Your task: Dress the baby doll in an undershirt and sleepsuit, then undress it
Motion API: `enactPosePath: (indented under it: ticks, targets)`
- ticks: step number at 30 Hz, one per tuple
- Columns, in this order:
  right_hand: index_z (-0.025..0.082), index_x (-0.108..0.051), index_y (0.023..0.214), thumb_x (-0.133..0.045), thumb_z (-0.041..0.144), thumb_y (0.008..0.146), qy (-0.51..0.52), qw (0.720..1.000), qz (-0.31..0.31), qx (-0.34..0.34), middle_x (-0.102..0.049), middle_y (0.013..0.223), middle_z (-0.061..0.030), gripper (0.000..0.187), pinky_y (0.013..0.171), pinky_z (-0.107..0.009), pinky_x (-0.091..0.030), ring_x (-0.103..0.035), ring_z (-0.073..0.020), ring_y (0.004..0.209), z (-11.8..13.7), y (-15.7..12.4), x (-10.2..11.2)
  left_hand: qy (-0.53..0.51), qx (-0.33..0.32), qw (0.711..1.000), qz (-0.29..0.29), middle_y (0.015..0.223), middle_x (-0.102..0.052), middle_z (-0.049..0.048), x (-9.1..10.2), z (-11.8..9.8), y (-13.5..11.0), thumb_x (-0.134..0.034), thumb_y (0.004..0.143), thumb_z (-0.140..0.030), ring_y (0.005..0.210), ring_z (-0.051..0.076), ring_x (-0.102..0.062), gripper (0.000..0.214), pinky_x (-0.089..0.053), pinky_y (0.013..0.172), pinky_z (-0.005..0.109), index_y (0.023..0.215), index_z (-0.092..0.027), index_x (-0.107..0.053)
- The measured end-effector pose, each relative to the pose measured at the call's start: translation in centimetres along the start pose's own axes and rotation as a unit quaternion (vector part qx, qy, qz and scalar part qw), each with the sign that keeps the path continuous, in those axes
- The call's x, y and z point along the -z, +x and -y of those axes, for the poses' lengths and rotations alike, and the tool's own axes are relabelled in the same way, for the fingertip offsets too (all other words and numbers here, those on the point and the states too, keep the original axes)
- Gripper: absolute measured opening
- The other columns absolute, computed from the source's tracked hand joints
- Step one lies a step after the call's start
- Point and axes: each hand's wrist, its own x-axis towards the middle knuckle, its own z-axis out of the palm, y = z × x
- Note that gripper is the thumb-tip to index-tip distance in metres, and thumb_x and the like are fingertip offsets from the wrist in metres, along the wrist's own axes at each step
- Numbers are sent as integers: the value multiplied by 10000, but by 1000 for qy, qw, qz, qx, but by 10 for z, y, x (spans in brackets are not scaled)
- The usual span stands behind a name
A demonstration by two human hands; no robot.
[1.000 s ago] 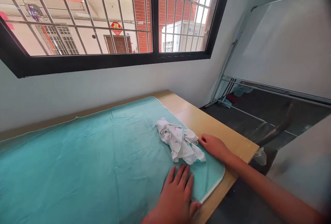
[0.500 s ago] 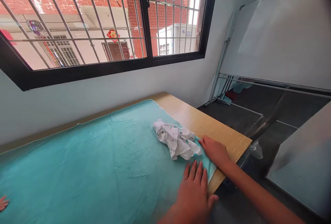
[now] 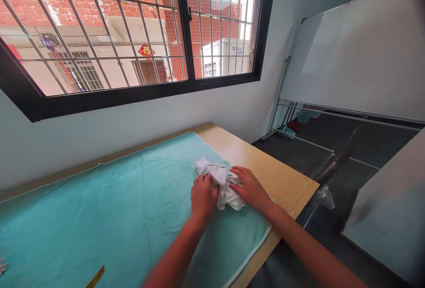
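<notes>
A small crumpled white garment (image 3: 222,180) with tiny coloured prints lies on a teal cloth (image 3: 109,208) spread over a wooden table (image 3: 265,170), near its right end. My left hand (image 3: 202,195) grips the garment's left side with curled fingers. From the right, my right hand (image 3: 249,187) closes over the other side of the bundle. Both forearms reach in from the bottom of the view.
A barred window (image 3: 133,35) runs along the wall behind the table. A whiteboard on a metal stand (image 3: 348,57) leans at the right over a dark floor. A yellow ruler tip (image 3: 96,277) shows at the bottom edge, and a small pale scrap (image 3: 2,266) at the far left.
Both hands left the teal cloth's front edge and moved onto the white garment, closing on it from either side. The garment is bunched tighter.
</notes>
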Motion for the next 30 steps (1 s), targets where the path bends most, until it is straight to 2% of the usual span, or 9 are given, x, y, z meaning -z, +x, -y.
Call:
enactPosePath:
  ticks: [4, 7, 10, 13, 16, 19, 23, 27, 30]
  targets:
    - [209, -645, 913, -556, 228, 857, -33, 997, 72, -18, -651, 994, -51, 106, 875, -361, -432, -561, -218, 994, -2, 18, 0, -9, 55, 998, 5, 814, -655, 41, 23, 25, 22, -416, 896, -240, 755, 180, -596, 185, -407, 660, 273, 832, -197, -584]
    - [211, -630, 1027, -564, 241, 846, -18, 998, 58, -7, -641, 1085, -56, 195, 895, -363, -417, -552, -221, 1042, -1, 23, -1, -75, 46, 996, 11, 832, -659, 37, 32, 24, 22, -423, 897, -288, 752, 161, -596, 172, -411, 676, 257, 852, -191, -559]
    - [233, -568, 1205, -577, 207, 811, 23, 998, 51, 34, -595, 1232, -53, 395, 959, -362, -382, -520, -218, 1132, 9, 29, -3, -92, 8, 991, 92, 1094, -641, 78, 18, 11, 9, -558, 822, -380, 874, 189, -615, 337, -435, 694, 264, 1101, -194, -529]
    - [228, -652, 974, -524, 142, 795, 36, 996, 78, 35, -670, 1003, -25, 237, 874, -333, -399, -578, -194, 961, 20, 40, -4, -42, -29, 994, 100, 1320, -522, 122, -2, 6, -3, -577, 773, -260, 1029, 233, -588, 560, -438, 725, 278, 1310, -207, -427]
    - [214, -630, 861, -512, 153, 789, 87, 994, 70, 2, -649, 868, -7, 151, 760, -291, -410, -568, -163, 812, 29, 52, 5, -73, -24, 991, 105, 1132, -636, 85, 2, 17, 1, -471, 781, -159, 927, 211, -610, 428, -426, 732, 278, 1199, -213, -544]
    - [207, -608, 856, -516, 206, 813, 166, 986, 20, 13, -612, 908, -6, 101, 754, -271, -409, -548, -148, 824, 44, 65, 22, -180, 19, 981, 72, 783, -653, 29, 33, 26, 20, -417, 794, -174, 728, 168, -578, 240, -412, 659, 254, 894, -185, -636]
    - [201, -564, 844, -497, 323, 861, 280, 959, -31, -29, -549, 755, 18, 140, 610, -235, -376, -489, -128, 683, 84, 85, 44, -279, 48, 957, -59, 763, -626, 1, 99, 9, 48, -443, 810, -252, 663, 135, -524, 197, -396, 587, 223, 871, -184, -618]
    - [204, -524, 865, -481, 392, 884, 314, 942, -117, -33, -527, 741, 31, 193, 573, -213, -352, -450, -113, 646, 128, 106, 65, -206, -17, 971, -117, 813, -648, -6, 167, -18, 63, -443, 849, -291, 695, 132, -542, 227, -396, 606, 220, 942, -205, -631]
    - [197, -533, 871, -507, 425, 875, 287, 948, -141, -3, -543, 782, 23, 230, 612, -212, -369, -460, -106, 679, 145, 125, 82, -67, -36, 988, -135, 757, -647, -13, 217, -20, 66, -430, 885, -349, 671, 143, -547, 253, -389, 611, 228, 955, -215, -633]
